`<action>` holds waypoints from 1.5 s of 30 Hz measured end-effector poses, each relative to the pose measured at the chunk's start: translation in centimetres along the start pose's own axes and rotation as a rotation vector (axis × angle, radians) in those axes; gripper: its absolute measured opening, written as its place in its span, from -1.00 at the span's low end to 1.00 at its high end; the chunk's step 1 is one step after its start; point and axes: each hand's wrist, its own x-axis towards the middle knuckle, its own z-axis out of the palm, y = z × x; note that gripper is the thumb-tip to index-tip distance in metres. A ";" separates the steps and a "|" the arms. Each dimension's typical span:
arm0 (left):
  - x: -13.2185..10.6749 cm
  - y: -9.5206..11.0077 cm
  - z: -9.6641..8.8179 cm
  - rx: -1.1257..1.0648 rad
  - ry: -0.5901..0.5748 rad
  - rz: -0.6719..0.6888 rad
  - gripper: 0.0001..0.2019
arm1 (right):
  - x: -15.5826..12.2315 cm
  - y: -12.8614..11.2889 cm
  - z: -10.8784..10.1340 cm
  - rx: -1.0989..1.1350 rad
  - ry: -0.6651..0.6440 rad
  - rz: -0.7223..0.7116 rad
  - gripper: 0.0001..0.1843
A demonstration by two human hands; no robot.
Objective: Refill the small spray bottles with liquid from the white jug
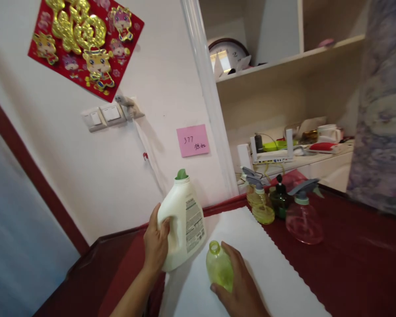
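Observation:
My left hand [156, 242] is closed round the handle of a large white detergent jug [180, 224]. The jug tilts slightly, its cap is off, and a green pouring spout [181, 174] shows at its mouth. A printed label covers part of its side. My right hand [239, 281] grips a small translucent yellow-green bottle [219, 266] from the right, fingers behind and thumb in front. That bottle has an open neck with no top on it, and it is to the right of the jug, over the white sheet [267, 264].
On the dark red table [356, 246] at right stand a pink spray bottle [304, 222], a dark green pump bottle [280, 198] and yellow spray bottles [262, 207]. Behind them, a white router [272, 154] sits on a cluttered shelf. A wall with a pink note [193, 141] rises behind the jug.

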 end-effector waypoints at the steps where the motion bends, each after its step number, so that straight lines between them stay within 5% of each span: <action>1: -0.1 -0.4 0.7 -0.014 -0.001 -0.020 -0.38 | 0.1 0.1 0.2 -0.006 0.001 0.005 -0.07; 6: -0.6 -1.5 2.0 -0.020 -0.052 -0.106 -0.34 | 0.4 0.0 0.7 -0.003 0.012 0.052 0.03; 22: -1.6 -0.1 -0.1 0.025 -0.153 -0.020 -0.13 | 0.0 -1.5 -1.0 0.040 -0.003 0.064 -0.13; 26: -3.1 0.9 -2.4 0.002 -0.113 0.075 -0.25 | 0.1 -1.6 -1.8 0.047 -0.059 0.081 -0.14; 31: -5.9 1.5 -7.6 0.067 -0.074 0.058 -0.39 | 0.1 -0.9 -2.1 0.063 -0.096 0.104 -0.08; 38: -8.3 -2.1 -14.1 0.239 -0.086 -0.020 -0.57 | -0.2 -1.3 -2.4 0.058 -0.063 0.129 -0.09; 45: -10.2 -4.8 -15.4 0.308 -0.290 -0.134 -0.60 | -0.6 -2.1 -2.8 0.040 -0.065 0.127 -0.10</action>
